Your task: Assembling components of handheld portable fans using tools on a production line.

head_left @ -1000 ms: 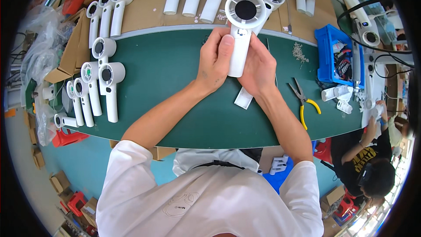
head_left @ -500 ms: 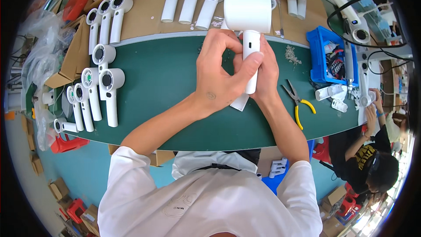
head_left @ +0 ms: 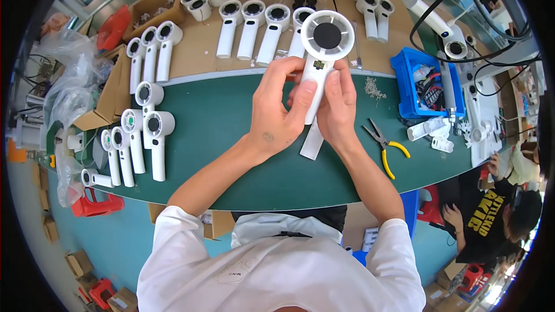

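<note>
Both hands hold a white handheld fan (head_left: 327,36) above the middle of the green table. Its round grille with a black centre faces up toward me, and a small display shows on the handle. My left hand (head_left: 283,101) is closed round the handle's left side, thumb lying on its front. From the right, my right hand (head_left: 338,101) grips the same handle, its thumb along the edge. Below the handle, a flat white strip (head_left: 312,141) shows; whether it touches the fan I cannot tell. Yellow-handled pliers (head_left: 386,147) lie open to the right of my right hand.
Several white fans (head_left: 155,138) stand at left, others (head_left: 252,29) along the brown board behind. A blue bin (head_left: 411,89) of tools stands at right, near a pile of screws (head_left: 374,88) and white shell pieces (head_left: 428,129). Black cables (head_left: 425,40) hang upper right. A co-worker (head_left: 485,219) sits at right.
The fan has turned from showing the side of its head to showing its grille and display. My left thumb has shifted on the handle. The whole view has tilted slightly.
</note>
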The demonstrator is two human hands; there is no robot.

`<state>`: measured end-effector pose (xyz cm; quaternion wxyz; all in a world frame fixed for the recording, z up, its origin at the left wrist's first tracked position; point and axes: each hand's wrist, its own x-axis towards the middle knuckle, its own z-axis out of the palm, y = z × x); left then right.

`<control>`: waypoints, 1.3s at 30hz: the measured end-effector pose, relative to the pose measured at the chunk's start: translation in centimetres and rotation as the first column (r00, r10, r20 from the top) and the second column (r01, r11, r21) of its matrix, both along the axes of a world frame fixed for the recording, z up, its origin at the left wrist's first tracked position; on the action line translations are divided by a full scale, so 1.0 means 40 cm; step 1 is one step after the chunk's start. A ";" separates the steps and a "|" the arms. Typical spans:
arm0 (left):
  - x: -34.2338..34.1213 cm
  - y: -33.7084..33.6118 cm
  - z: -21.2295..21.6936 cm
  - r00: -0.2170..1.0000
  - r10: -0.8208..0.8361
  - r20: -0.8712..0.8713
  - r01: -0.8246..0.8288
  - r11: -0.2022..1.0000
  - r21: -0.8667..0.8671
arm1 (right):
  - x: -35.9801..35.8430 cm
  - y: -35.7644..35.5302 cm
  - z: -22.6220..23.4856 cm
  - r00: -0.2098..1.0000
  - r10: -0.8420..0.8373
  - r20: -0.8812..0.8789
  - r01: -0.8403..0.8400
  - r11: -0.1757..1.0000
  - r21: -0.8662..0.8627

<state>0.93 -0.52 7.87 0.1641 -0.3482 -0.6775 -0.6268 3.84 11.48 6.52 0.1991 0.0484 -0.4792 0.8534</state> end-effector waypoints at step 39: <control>0.430 -0.477 -0.111 0.547 0.746 0.380 -0.615 0.666 -0.421 | 0.162 -0.217 -0.109 0.796 0.516 0.317 -0.573 0.470 0.672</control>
